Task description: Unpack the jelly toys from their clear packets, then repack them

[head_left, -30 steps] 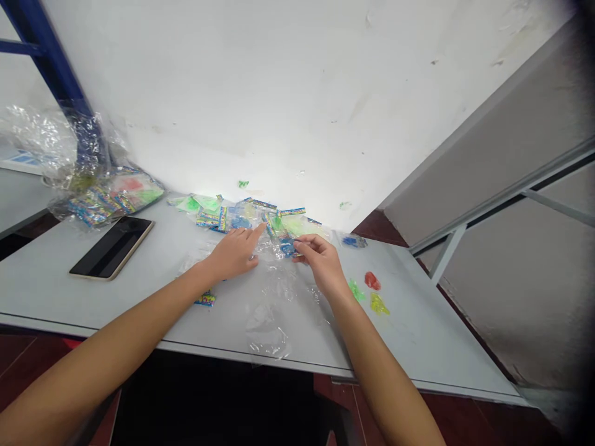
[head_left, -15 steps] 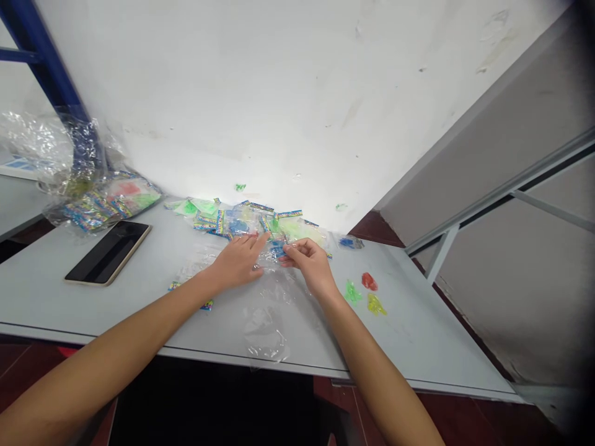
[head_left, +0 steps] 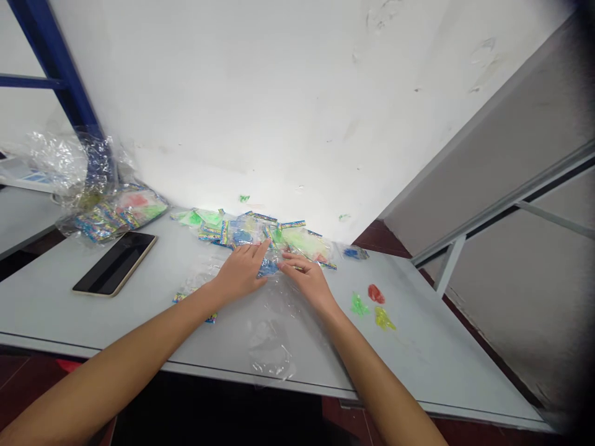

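Note:
My left hand (head_left: 242, 274) lies flat on a clear plastic bag (head_left: 274, 322) spread on the grey table (head_left: 418, 347), fingers stretched toward a pile of small packets (head_left: 260, 232) with coloured header cards. My right hand (head_left: 304, 279) rests beside it, fingers extended and pressed on a small blue item (head_left: 268, 267) inside the clear plastic. The two hands almost touch at the fingertips.
A phone (head_left: 115, 264) lies face up at the left. Behind it sits a crinkled bag of more packets (head_left: 109, 210). Three loose toys, green (head_left: 358, 305), red (head_left: 375, 293) and yellow (head_left: 383, 318), lie right of my right hand. A white wall stands behind.
My right hand has gone from a raised pinch on the blue item to lying flatter on the plastic. The left hand stayed nearly in place. The camera shifted slightly.

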A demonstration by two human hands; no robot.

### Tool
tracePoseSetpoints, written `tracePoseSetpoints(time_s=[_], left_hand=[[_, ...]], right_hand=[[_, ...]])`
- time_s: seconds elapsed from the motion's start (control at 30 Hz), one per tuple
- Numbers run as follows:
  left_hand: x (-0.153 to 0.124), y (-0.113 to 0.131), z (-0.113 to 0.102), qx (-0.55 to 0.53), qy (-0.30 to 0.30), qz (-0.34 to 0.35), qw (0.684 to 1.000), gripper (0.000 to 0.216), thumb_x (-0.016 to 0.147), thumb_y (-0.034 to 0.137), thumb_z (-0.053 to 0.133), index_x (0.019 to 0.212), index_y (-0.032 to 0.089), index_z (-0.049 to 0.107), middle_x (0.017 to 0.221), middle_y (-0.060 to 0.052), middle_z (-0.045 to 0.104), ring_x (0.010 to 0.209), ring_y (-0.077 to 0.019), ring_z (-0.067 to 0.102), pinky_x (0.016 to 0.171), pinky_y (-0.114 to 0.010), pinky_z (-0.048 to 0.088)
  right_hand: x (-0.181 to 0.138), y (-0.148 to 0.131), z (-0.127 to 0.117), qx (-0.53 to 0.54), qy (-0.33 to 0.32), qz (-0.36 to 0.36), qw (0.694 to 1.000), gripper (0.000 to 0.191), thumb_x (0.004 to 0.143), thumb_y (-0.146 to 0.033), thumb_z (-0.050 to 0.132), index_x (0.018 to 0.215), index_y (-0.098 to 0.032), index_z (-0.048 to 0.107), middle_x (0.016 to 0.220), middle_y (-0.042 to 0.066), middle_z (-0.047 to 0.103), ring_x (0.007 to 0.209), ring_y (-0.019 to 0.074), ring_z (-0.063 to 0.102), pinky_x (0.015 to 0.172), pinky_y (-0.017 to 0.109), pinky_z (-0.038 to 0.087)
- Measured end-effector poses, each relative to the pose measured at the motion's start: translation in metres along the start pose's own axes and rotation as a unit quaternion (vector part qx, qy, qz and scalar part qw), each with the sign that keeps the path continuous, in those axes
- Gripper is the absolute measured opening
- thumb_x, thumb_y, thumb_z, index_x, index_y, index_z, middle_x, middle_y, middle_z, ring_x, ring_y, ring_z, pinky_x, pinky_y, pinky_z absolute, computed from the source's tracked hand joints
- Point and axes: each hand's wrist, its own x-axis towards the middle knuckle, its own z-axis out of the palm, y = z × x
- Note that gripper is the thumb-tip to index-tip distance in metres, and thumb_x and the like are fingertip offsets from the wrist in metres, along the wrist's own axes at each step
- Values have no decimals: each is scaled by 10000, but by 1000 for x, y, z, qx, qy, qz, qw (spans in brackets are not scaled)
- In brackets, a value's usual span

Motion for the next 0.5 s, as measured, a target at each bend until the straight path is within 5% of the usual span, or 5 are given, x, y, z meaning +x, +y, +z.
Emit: tracePoseSetpoints(time_s=[0.2,0.5], left_hand=[[1,4,-3,-27,5,3,1000,753,848,350,587,1491,132,261,1326,-178,579,1253,-311,512,1021,-436,381],[0,7,4,-35,14,18,999,760,864,369,568,1505,130,235,1325,-196,579,1327,-331,461,1046,-469,371]], right_hand=[[0,2,2,9,-5,-5,1000,217,749,-461,714,793,-262,789,1149,61,715,1176,277,585,1026,413,381],[-1,3,5,70,-70,28,995,299,756,-490,694,782,-206,782,808,26,725,809,213,625,780,340,462]])
